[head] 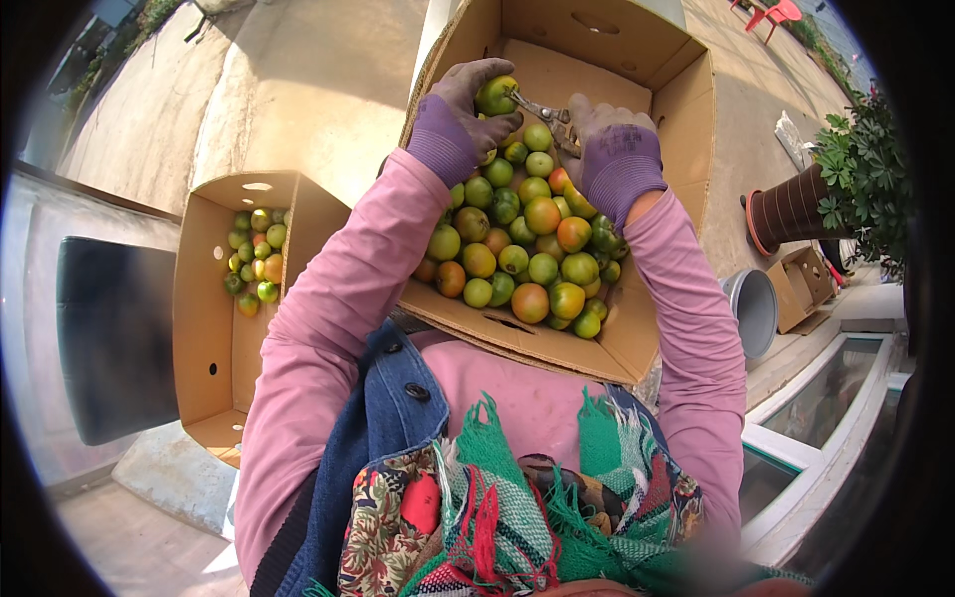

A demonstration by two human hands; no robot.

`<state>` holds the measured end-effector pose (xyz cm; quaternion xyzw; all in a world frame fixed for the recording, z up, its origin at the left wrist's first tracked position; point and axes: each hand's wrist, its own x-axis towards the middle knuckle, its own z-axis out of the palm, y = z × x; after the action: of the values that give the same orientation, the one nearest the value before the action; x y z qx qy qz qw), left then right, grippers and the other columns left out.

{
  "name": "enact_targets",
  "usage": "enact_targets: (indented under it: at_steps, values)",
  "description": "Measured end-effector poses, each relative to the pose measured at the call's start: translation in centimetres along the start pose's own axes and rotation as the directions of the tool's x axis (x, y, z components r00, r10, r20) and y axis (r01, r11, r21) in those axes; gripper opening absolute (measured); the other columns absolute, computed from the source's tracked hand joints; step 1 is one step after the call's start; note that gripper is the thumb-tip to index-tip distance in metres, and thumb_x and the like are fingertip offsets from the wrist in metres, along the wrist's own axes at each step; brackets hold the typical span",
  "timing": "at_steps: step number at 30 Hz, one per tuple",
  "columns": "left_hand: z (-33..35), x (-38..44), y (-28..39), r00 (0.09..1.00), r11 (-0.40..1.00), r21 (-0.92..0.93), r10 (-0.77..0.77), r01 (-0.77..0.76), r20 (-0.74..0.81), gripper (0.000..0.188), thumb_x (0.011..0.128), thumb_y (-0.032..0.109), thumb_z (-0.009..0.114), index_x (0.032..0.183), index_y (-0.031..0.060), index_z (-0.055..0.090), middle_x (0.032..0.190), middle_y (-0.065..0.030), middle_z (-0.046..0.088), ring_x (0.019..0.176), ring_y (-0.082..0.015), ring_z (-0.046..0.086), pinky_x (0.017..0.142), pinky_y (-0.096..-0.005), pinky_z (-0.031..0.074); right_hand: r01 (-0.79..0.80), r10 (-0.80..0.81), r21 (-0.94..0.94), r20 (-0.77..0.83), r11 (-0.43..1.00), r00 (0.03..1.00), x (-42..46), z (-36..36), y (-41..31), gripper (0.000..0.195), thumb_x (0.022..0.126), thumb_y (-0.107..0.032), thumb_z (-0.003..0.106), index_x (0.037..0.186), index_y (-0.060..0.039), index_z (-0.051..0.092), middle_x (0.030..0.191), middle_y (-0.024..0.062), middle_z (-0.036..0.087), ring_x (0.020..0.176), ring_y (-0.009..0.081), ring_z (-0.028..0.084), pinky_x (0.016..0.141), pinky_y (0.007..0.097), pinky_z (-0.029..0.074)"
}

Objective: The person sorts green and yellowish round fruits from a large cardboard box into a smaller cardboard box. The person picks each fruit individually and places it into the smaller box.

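Observation:
My left hand [471, 112], in a purple and grey work glove, holds a green-yellow tomato [494, 95] between thumb and fingers. A pair of small metal pruning snips [548, 112] is gripped in my right hand [615, 149], gloved the same way. The snips' tips meet the stem end of that tomato; whether the blades are fully closed cannot be made out. Both hands are over a large cardboard box [683, 157] directly in front of me. Many loose tomatoes [542, 215], green, yellow and orange-red, fill its near part, while bare cardboard shows at its far end.
To the left stands a second cardboard box [205, 298] with a smaller heap of tomatoes [257, 250]. A dark padded panel [116, 339] is beyond it. On the right are a potted plant [791, 205], a grey bucket [752, 313], a small carton [800, 289] and a white-framed window [817, 448].

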<state>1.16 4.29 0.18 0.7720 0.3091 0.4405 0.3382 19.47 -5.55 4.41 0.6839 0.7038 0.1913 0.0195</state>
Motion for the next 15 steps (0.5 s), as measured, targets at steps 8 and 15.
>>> enact_targets:
  at_steps: [8, 15]
  values:
    - [0.1, -0.4, 0.5, 0.999, 0.995, 0.089, 0.044, -0.042, -0.023, 0.052, 0.08, 0.001, 0.08, 0.129, 0.0043, 0.063, 0.12, -0.0094, 0.064, 0.103, -0.0163, 0.066, 0.092, -0.0291, 0.056, -0.036, 0.035, 0.065, 0.016, 0.997, 0.999, -0.5, 0.3, -0.8, 0.031, 0.083, -0.029, 0.07, 0.103, -0.0073, 0.059, 0.084, 0.0126, 0.072, 0.08, 0.029, 0.072, 0.069, 0.0436, 0.052]
    - [-0.4, -0.1, 0.3, 0.997, 0.998, 0.058, 0.007, -0.003, -0.076, 0.053, 0.08, 0.011, 0.085, 0.128, 0.0042, 0.062, 0.114, -0.0098, 0.066, 0.101, -0.0168, 0.067, 0.09, -0.0309, 0.057, -0.059, 0.099, 0.356, -0.094, 0.933, 0.991, 0.0, 1.0, 0.1, 0.027, 0.088, -0.033, 0.07, 0.098, -0.0098, 0.061, 0.086, 0.0156, 0.069, 0.083, 0.0371, 0.069, 0.072, 0.0474, 0.053]
